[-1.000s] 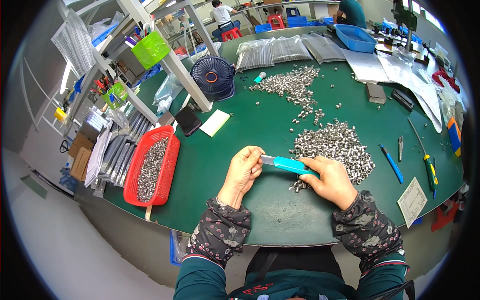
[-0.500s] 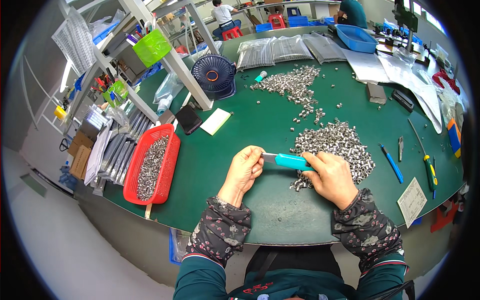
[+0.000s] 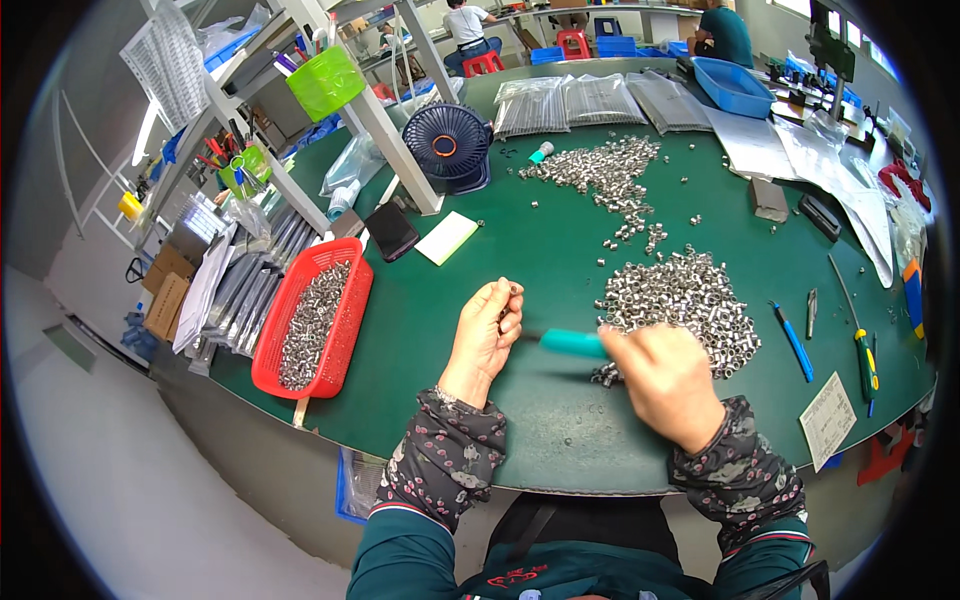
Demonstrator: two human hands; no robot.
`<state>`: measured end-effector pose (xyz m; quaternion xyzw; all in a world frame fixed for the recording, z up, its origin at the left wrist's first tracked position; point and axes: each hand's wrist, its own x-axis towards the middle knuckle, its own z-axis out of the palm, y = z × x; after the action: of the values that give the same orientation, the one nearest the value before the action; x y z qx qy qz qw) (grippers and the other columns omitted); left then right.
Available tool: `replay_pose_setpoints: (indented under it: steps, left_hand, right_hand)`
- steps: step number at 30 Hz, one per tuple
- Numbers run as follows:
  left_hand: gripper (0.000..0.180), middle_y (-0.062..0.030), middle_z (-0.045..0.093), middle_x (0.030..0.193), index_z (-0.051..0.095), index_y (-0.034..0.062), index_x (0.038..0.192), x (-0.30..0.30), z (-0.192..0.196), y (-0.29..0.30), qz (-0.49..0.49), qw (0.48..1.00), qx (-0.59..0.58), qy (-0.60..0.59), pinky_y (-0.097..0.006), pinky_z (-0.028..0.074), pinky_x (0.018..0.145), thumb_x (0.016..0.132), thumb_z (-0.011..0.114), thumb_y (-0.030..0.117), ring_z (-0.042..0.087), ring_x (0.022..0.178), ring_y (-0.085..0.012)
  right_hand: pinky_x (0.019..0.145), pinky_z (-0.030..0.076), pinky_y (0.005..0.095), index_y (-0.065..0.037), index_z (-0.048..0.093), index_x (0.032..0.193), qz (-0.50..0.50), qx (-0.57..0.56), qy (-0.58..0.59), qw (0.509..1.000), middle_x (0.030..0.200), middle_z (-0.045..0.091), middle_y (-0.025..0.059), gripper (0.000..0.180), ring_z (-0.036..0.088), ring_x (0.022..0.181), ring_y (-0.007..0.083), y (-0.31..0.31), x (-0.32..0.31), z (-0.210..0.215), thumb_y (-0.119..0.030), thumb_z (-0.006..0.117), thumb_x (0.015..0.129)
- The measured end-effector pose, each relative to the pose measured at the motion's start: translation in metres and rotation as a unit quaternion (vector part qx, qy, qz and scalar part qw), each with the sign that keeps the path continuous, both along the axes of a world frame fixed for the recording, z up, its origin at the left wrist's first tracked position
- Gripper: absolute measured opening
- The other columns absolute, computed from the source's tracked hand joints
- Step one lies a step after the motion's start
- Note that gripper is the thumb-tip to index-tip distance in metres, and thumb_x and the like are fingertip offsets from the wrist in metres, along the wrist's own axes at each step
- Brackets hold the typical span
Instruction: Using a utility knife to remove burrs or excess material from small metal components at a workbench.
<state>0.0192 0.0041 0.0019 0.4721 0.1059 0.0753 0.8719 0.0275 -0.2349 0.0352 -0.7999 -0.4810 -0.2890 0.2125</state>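
Observation:
My left hand (image 3: 482, 338) is closed in a pinch, with a small metal ring (image 3: 514, 290) partly showing at its fingertips. In my right hand (image 3: 668, 382) is a teal-handled knife (image 3: 573, 343), smeared by motion. Its dark blade points at my left hand and lies just short of the fingers. Right behind the knife and my right hand spreads a heap of small silver metal rings (image 3: 690, 300). Farther back lies a looser scatter of similar rings (image 3: 600, 170). A red plastic basket (image 3: 364, 290) at the left holds many more small metal pieces.
On the green table (image 3: 420, 330) are a phone (image 3: 391, 230), a pale notepad (image 3: 446, 238) and a fan (image 3: 447, 146). To the right lie a blue pen-like tool (image 3: 792, 342), a screwdriver (image 3: 863, 355) and a paper slip (image 3: 827, 420). A blue tray (image 3: 733, 86) stands farther back.
The knife has dropped slightly and its blade has come away from my left fingertips. My left hand has turned a little upward. The whole view has shifted slightly.

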Motion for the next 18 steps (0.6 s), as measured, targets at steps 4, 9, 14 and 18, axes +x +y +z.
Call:
replay_pose_setpoints:
  steps: [4, 9, 14, 18]
  left_hand:
    - [0.021, -0.0015, 0.049, 0.074, 0.054, 0.0029, 0.090, 0.001, -0.003, 0.005, 0.027, 0.999, 0.015, -0.029, -0.015, 0.025, 0.037, 0.093, 0.051, 0.023, 0.036, 0.051, -0.0038]
    - [0.016, -0.0021, 0.051, 0.077, 0.055, 0.0032, 0.093, 0.003, -0.002, 0.001, 0.035, 0.998, 0.003, -0.051, -0.016, 0.028, 0.039, 0.092, 0.052, 0.018, 0.039, 0.052, -0.0041]
    - [0.015, -0.0033, 0.051, 0.079, 0.055, 0.0034, 0.095, 0.002, -0.006, 0.003, 0.019, 0.999, 0.000, -0.049, -0.016, 0.028, 0.039, 0.093, 0.051, 0.017, 0.040, 0.054, -0.0049]
    - [0.014, -0.0042, 0.052, 0.081, 0.056, 0.0035, 0.096, 0.003, -0.007, 0.003, -0.020, 0.999, -0.005, -0.049, -0.016, 0.028, 0.039, 0.093, 0.050, 0.016, 0.040, 0.054, -0.0054]
  right_hand:
    - [0.056, 0.038, 0.0313, -0.005, 0.060, 0.103, -0.006, -0.055, -0.015, 0.998, 0.069, 0.047, 0.0027, 0.033, 0.050, 0.064, 0.0173, 0.000, -0.007, -0.004, -0.009, 0.057, 0.071]
    - [0.054, 0.039, 0.0311, -0.005, 0.060, 0.103, 0.017, -0.087, 0.019, 0.996, 0.069, 0.049, 0.0031, 0.036, 0.051, 0.062, 0.0185, -0.001, -0.010, -0.011, -0.005, 0.060, 0.067]
    - [0.058, 0.046, 0.0382, -0.005, 0.053, 0.108, -0.035, 0.057, 0.195, 0.979, 0.074, 0.053, 0.0079, 0.040, 0.057, 0.065, 0.0260, -0.004, -0.009, 0.007, -0.012, 0.067, 0.072]
    - [0.062, 0.047, 0.0387, -0.005, 0.050, 0.108, -0.022, 0.098, 0.223, 0.969, 0.088, 0.059, 0.0117, 0.037, 0.061, 0.076, 0.0290, -0.002, 0.000, -0.010, -0.013, 0.065, 0.076]
